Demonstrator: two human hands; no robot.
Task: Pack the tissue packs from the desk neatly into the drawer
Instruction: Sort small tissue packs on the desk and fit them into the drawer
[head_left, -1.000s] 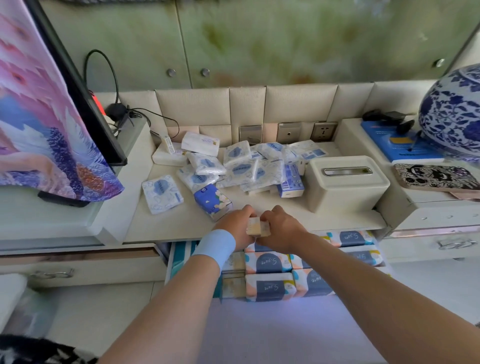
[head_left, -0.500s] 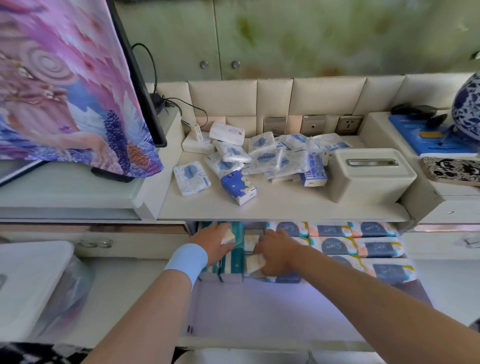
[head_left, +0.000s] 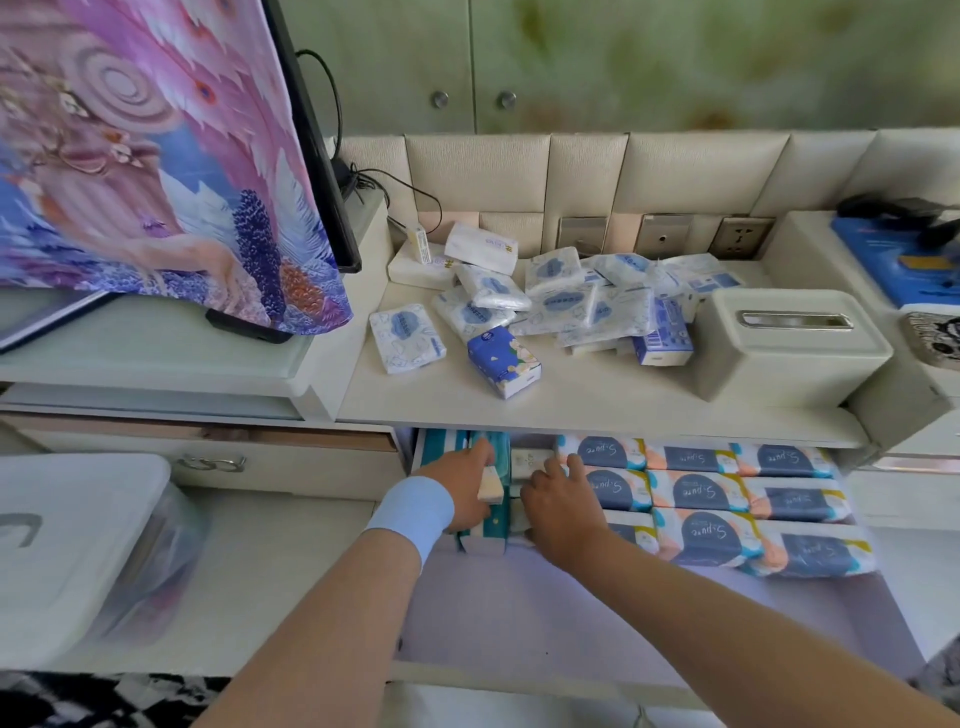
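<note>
A heap of small white-and-blue tissue packs (head_left: 566, 301) lies on the cream desk (head_left: 597, 400), with a dark blue floral pack (head_left: 503, 361) nearest the front edge. Below it the open drawer (head_left: 649, 613) holds rows of larger blue-and-orange packs (head_left: 711, 535) on the right and teal packs (head_left: 485, 540) on the left. My left hand (head_left: 462, 488), with a pale blue wristband, grips a small cream pack (head_left: 490, 486) over the teal packs. My right hand (head_left: 563, 506) presses on a small white pack (head_left: 530, 460) in the gap between the teal and blue-and-orange packs.
A cream tissue box (head_left: 784, 343) stands at the desk's right. A screen draped in a purple patterned cloth (head_left: 156, 156) rises at the left, with cables behind. A lidded plastic bin (head_left: 78, 545) sits low at the left. Wall sockets (head_left: 737, 236) line the back panel.
Both hands have dropped from the desk's front edge into the drawer, carrying small packs. The view has shifted right and down, which shows more of the drawer.
</note>
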